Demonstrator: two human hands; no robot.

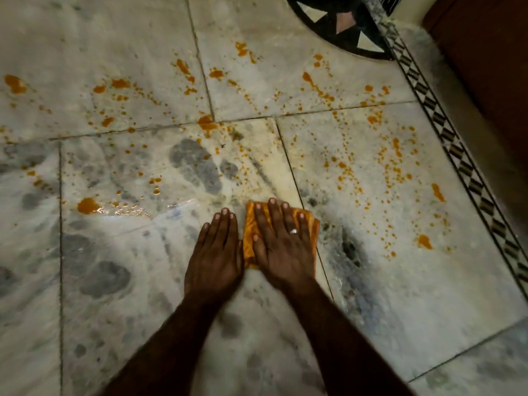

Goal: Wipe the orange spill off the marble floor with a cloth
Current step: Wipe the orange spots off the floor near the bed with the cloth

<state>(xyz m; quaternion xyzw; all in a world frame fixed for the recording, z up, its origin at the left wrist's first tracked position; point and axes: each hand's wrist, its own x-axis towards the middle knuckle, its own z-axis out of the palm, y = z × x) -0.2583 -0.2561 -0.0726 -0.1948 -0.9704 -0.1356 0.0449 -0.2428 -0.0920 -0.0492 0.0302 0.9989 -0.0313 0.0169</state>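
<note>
An orange cloth (249, 224) lies flat on the marble floor (385, 295) near the middle of the view. My right hand (283, 247), with a ring on one finger, presses palm-down on the cloth with fingers spread. Beside it, my left hand (215, 252) rests flat on the bare floor, its edge touching the cloth's left side. Orange spill (207, 123) is spattered in drops and blobs across the tiles beyond and to both sides of my hands, with a larger wet puddle (89, 205) to the left. Pale smeared streaks run just ahead of the cloth.
A dark patterned inlay border (445, 130) runs diagonally along the right. A round black inlay with triangles (343, 21) sits at the top. Brown wooden furniture (491, 67) fills the upper right corner. Dark grout lines cross the tiles.
</note>
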